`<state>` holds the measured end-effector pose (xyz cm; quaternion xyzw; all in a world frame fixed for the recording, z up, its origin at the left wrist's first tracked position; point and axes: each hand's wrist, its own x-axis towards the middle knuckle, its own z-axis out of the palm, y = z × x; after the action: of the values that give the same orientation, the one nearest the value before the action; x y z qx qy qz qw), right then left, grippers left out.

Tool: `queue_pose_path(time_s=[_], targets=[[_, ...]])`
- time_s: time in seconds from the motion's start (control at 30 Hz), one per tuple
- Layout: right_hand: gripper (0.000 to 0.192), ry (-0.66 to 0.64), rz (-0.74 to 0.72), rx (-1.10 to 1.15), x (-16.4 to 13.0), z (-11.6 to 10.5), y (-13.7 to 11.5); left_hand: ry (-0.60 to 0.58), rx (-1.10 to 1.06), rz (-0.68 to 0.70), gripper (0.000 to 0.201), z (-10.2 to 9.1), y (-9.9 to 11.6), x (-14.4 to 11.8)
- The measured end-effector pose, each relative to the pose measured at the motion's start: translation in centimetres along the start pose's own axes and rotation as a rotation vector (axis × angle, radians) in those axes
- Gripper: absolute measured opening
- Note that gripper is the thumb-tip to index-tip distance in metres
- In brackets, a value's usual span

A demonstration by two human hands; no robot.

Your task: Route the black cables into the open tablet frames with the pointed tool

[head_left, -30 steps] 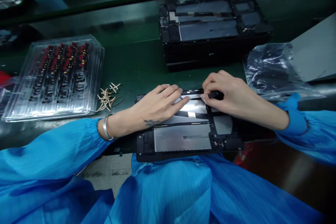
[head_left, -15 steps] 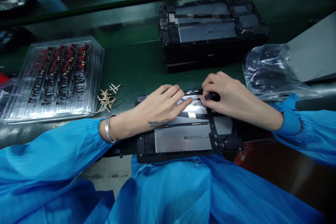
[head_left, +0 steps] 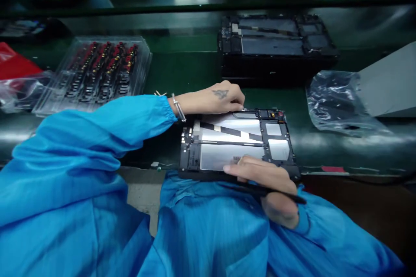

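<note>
The right hand (head_left: 263,177) grips the near edge of the opened tablet chassis (head_left: 237,145), fingers curled over its near rim onto the silver battery panel, with a thin black stylus-like tool (head_left: 276,193) lying across the hand; whether it is pinched or only resting there I cannot tell. The left hand (head_left: 216,100) sits at the far edge, fingers bent down and touching the rim beside the upper cutout, so the two hands bracket the chassis front and back. The chassis lies flat on the front lip of the green conveyor bench (head_left: 182,73), long axis running left to right, directly between the hands; the right hand has the firmer hold, the left only a fingertip contact. Half a second ago both hands were together on the top of the chassis, the right one working the tool near the upper edge; now they have parted, the right dropping to the near rim and the left moving to the far rim. Beyond lie a stack of chassis (head_left: 276,47), clear blister trays of connectors (head_left: 97,69), and a crumpled plastic bag (head_left: 338,101).
</note>
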<state>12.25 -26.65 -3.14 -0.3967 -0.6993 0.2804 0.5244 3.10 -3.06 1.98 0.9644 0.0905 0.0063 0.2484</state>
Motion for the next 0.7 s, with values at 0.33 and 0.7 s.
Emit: queue_pose_path(time_s=[0.33,0.7], targets=[[0.056,0.11,-0.219,-0.342,0.5,0.6,0.8,0.034,-0.459,0.013,0.016,-2.3,0.4,-0.3],[0.027,0.154,-0.146,-0.661,1.1,-9.6,1.2,0.237,-0.832,-0.039,0.017,-4.4,0.8,-0.9]])
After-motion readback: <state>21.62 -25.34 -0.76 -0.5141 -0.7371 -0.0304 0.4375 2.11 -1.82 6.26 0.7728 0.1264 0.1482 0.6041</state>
